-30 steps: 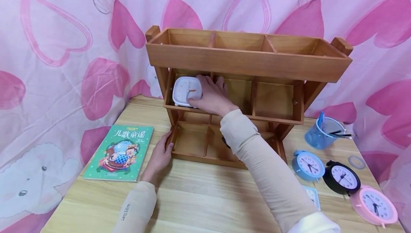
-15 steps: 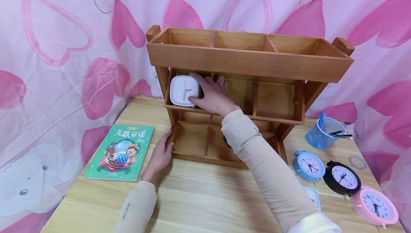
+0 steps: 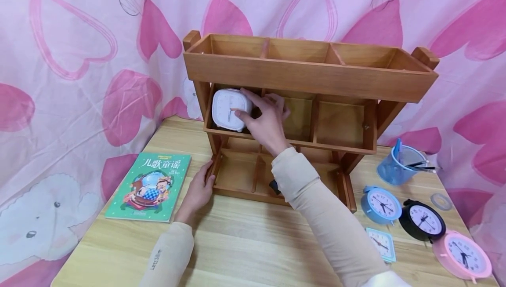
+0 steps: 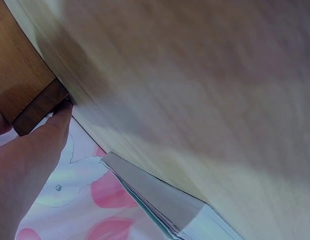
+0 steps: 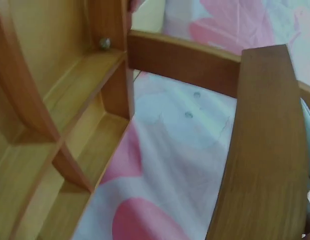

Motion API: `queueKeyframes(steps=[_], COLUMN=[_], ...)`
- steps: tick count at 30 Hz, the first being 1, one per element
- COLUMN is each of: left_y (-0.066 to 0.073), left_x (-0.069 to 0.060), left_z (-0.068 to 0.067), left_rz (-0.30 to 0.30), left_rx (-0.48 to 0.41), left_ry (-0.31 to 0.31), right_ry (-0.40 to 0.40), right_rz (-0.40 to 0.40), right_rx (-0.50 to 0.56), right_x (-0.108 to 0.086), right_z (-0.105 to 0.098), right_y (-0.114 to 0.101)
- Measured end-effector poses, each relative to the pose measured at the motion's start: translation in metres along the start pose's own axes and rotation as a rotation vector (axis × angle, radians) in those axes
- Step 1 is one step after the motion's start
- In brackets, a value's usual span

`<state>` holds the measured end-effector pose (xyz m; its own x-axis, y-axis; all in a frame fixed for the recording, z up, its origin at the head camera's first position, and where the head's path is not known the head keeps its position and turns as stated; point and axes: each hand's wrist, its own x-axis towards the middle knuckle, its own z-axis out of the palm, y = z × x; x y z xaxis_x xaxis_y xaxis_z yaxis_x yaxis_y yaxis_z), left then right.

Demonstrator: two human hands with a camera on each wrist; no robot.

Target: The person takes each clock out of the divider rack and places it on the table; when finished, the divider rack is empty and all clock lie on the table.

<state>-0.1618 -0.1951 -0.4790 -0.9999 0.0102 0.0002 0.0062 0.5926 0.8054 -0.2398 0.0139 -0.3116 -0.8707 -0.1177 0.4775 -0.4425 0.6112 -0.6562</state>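
A white rounded-square clock [image 3: 225, 110] stands in the left compartment of the middle tier of a wooden shelf [image 3: 308, 78], leaning slightly. My right hand [image 3: 268, 122] holds it at its right side, thumb on the front edge and index finger near the top corner. Down at the left end of the bottom tier, my left hand [image 3: 199, 194] grips the shelf's side; the left wrist view has its fingers around the wooden end piece [image 4: 42, 107]. Only shelf boards [image 5: 270, 140] and the curtain show clearly in the right wrist view.
Left of the shelf lies a green book [image 3: 148, 188]. On the right are a blue pen cup [image 3: 395, 170], a tape ring [image 3: 441, 201], and blue [image 3: 375, 208], black [image 3: 409, 223], pink [image 3: 446, 256] and light-blue square [image 3: 381, 245] clocks. A pink curtain [image 3: 79, 36] hangs behind.
The white clock has shifted a little left in its compartment and turned slightly, with my right hand on it. My right forearm has swung slightly, uncovering the light-blue square clock. My left hand stays put.
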Motion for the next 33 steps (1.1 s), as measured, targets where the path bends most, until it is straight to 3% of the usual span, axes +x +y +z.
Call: queueKeyframes(steps=[7, 11, 14, 21, 33], left_y=[0.001, 0.002, 0.002, 0.000, 0.002], left_x=[0.000, 0.000, 0.000, 0.000, -0.002], left_z=[0.003, 0.003, 0.002, 0.003, 0.003], left_rz=[-0.001, -0.011, -0.023, -0.024, 0.003], left_rx=[-0.005, -0.007, -0.011, 0.004, 0.020], left_ry=[-0.003, -0.007, -0.015, -0.015, 0.024], right_ry=[0.034, 0.032, 0.046, 0.125, 0.358], right_rz=[-0.002, -0.008, 0.020, 0.154, 0.530], right_rx=[0.324, 0.515, 0.584, 0.612, 0.587], right_x=[-0.012, -0.033, -0.053, -0.105, -0.202], right_z=[-0.022, -0.039, -0.054, -0.097, -0.189], right_y=[-0.002, 0.001, 0.008, 0.039, 0.121])
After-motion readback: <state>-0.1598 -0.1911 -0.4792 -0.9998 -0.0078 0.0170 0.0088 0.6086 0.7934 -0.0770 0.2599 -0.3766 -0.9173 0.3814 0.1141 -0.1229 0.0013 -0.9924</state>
